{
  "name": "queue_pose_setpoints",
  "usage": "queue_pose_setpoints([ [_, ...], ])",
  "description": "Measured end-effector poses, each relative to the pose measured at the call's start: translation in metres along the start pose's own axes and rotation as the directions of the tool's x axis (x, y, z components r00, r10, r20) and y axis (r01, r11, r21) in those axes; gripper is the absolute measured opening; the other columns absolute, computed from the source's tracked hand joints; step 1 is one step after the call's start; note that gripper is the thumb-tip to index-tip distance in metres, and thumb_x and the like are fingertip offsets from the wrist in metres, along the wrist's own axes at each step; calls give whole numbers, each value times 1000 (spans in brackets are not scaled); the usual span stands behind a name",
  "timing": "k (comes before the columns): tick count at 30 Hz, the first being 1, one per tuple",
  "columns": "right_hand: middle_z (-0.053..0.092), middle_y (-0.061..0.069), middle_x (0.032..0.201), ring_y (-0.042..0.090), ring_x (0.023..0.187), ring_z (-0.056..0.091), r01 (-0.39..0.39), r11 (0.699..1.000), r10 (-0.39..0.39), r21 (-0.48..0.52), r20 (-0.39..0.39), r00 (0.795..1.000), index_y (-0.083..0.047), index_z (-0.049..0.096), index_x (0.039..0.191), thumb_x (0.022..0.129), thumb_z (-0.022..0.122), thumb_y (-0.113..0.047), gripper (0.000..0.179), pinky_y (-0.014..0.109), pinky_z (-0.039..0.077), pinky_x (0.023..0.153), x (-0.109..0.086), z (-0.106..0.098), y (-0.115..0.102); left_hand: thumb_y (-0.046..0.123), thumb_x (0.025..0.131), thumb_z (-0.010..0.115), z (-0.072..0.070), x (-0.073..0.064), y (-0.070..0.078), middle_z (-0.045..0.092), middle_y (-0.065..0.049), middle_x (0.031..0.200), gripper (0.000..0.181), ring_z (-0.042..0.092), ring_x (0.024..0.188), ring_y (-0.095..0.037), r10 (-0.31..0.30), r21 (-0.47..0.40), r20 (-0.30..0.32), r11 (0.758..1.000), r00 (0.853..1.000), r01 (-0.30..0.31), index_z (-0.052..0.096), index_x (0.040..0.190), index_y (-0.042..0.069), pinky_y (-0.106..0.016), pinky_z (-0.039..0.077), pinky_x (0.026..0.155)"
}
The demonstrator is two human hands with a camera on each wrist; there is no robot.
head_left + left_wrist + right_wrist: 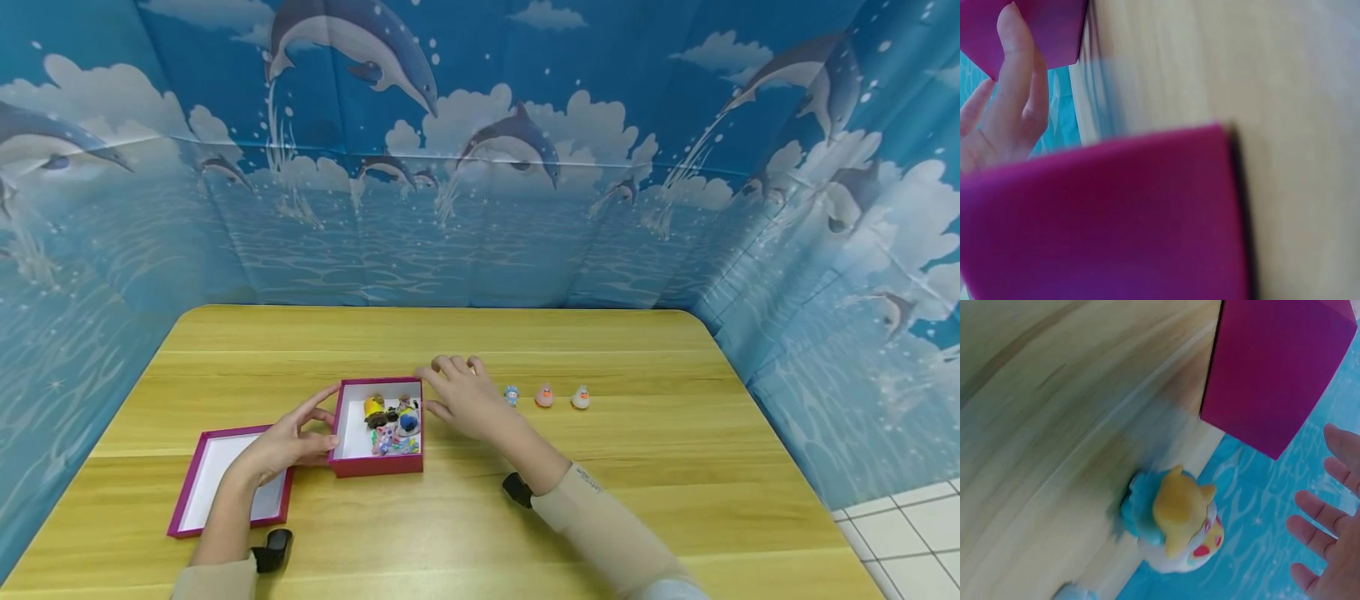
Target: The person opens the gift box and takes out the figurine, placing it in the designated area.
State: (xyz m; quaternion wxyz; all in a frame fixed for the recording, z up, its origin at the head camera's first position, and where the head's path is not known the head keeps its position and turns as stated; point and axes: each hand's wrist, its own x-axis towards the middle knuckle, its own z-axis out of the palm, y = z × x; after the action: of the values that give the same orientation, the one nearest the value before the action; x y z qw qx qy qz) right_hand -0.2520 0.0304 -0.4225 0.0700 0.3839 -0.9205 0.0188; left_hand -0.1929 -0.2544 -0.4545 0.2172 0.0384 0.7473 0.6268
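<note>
From my end, the pink box sits on the wooden table, with several small toys lying inside, one mostly yellow and another with a round blue part. My left hand rests at the box's left side, thumb and fingers spread along the outside of that wall, touching it rather than curled around it. Just beneath that wrist I have the box's lid, lying with its white inside up.

My right hand hangs just right of the box, fingers loosely spread and holding nothing. The right wrist view gives me a yellow-and-blue figure standing near those fingers but apart from them. Rightward from the hand runs a row: a small blue figure, a pink duck and a white duck.

As for writing, the right sleeve carries dark lettering near the cuff (too small for me to read from here). Behind the table hangs a curtain printed with leaping dolphins.
</note>
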Motion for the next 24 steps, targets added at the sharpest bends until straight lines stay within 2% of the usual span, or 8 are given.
queue_pose_setpoints([
  [10,45,-1,118,19,110,42,62,998,-62,-1,22,998,-24,41,133,93,50,-38,43,42,32,94,15,9,-21,12,86,63,1,0,1,30,-25,126,81,58,94,-29,-4,15,-9,1000,1000,4,11,148,17,-38,52,81],
  [16,45,-1,121,19,114,41,59,997,-56,-40,61,997,-26,40,134,92,49,-43,47,43,31,98,21,19,-32,12,87,63,1,0,1,30,-25,126,80,58,94,-29,2,19,-6,1000,1000,-1,11,148,17,-37,53,81],
  [24,46,-4,125,17,118,41,43,996,-34,-84,112,993,-29,39,135,92,45,-47,46,43,29,102,32,22,-42,12,87,62,0,0,0,29,-25,126,80,57,95,-28,6,3,12,1000,1000,-6,10,148,16,-38,52,82],
])
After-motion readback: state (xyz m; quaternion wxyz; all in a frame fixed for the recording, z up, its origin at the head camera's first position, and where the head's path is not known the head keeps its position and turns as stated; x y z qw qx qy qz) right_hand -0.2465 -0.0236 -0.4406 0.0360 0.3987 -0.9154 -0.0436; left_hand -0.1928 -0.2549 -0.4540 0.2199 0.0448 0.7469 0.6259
